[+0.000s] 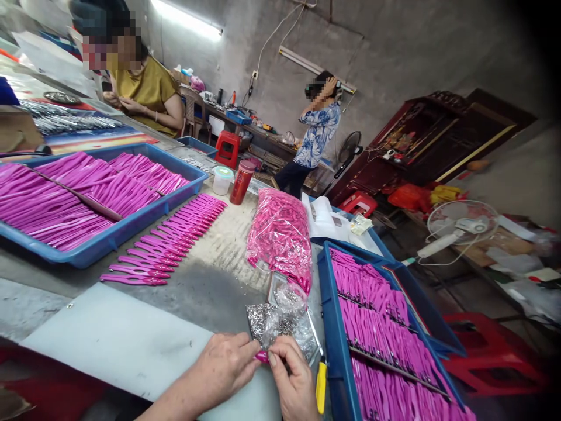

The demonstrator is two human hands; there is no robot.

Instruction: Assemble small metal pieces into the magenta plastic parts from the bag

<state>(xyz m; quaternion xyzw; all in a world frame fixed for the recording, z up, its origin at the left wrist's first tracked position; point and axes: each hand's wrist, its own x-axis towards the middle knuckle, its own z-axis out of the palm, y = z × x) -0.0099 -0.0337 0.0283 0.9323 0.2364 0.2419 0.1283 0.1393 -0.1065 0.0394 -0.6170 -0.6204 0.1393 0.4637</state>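
Between both hands sits a small glossy magenta piece [262, 356], mostly covered by the fingers. My left hand [228, 363] pinches its left end, and my right hand [293, 374] has thumb and fingers closed at its right end. Under the forearms lies a pale board [118, 339]. Just beyond the fingertips are many small shiny metal pins [259, 321] and crumpled clear plastic [298, 327]. A screwdriver with a yellow handle [321, 387] lies to the right of my right hand. Farther left, slim magenta tools [160, 251] with slotted middles are laid in a slanting row.
Blue trays hold magenta pieces, one at left [83, 254] and one at right [331, 351]. A clear bag of pink parts [280, 234] stands mid-table, near a red canister [242, 182] and lidded tub [222, 180]. One person [149, 88] sits across; another [318, 134] stands behind.
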